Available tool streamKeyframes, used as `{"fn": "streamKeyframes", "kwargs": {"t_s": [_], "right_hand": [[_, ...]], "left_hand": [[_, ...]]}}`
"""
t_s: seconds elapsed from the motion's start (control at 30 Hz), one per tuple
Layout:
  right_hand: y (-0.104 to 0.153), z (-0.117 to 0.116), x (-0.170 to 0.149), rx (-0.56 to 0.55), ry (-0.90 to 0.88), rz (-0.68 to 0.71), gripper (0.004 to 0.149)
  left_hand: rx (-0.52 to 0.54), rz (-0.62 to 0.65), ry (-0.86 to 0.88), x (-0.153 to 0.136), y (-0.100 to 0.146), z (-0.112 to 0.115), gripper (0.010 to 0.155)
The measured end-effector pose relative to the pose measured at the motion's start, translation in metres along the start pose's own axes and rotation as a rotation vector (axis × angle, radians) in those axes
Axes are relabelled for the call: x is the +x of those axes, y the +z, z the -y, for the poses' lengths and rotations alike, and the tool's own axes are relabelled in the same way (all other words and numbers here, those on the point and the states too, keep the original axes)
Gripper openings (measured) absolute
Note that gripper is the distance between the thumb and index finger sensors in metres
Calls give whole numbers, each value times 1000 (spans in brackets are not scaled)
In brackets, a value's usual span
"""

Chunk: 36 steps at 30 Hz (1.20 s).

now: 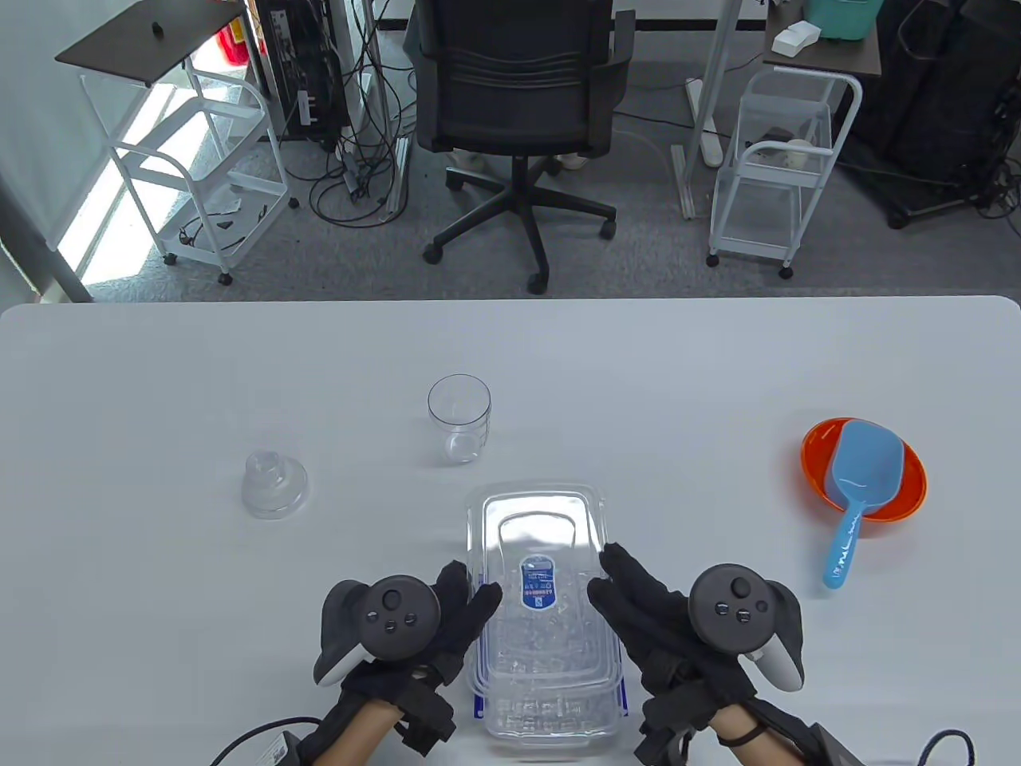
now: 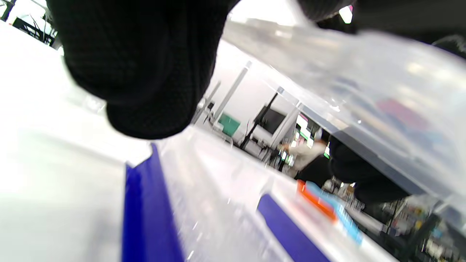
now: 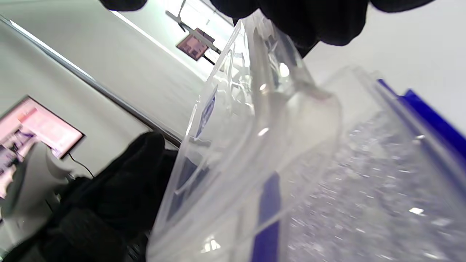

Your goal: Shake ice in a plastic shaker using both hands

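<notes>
The clear shaker cup (image 1: 459,427) stands open at mid-table, and its domed cap (image 1: 273,483) stands apart to its left. Both are empty. A clear ice box (image 1: 550,706) with blue clips sits at the front edge between my hands, with ice (image 3: 364,189) inside. My left hand (image 1: 471,594) grips the left edge of the box's clear lid (image 1: 536,527). My right hand (image 1: 610,570) grips the right edge. The lid (image 2: 364,91) is raised off the box and tilted, as the right wrist view (image 3: 255,127) also shows.
An orange bowl (image 1: 905,499) with a blue scoop (image 1: 857,495) in it sits at the right of the table. An office chair (image 1: 518,96) and wire carts stand beyond the far edge.
</notes>
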State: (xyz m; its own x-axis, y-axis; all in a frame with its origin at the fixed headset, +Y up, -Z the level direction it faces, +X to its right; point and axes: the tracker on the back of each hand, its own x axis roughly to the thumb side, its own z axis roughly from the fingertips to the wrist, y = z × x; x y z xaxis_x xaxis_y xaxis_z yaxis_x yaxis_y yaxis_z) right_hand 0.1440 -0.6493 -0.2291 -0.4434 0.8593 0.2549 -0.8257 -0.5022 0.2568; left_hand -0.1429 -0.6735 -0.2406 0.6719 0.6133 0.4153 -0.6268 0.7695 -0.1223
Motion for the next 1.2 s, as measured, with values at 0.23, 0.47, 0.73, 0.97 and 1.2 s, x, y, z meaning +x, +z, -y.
{"fn": "streamKeyframes", "kwargs": {"t_s": [0.23,0.47,0.73,0.97,1.2], "right_hand": [[-13,-7,17,-75,-75,93,75],[-34,-32,28,34,56,35,77],[-49,-88,59,243,107,108,90],[-54,-108,64,279,-139,263,102],[-43,-91,51,147,-208,309,101]], "left_hand": [[84,-4,659,-25,2,-6,72],[191,-74,897,-34,11,-12,55],[552,65,169,-6,28,-40,54],[554,266,203,9,31,-38,57],[376,358,336,8,22,-22,57]]}}
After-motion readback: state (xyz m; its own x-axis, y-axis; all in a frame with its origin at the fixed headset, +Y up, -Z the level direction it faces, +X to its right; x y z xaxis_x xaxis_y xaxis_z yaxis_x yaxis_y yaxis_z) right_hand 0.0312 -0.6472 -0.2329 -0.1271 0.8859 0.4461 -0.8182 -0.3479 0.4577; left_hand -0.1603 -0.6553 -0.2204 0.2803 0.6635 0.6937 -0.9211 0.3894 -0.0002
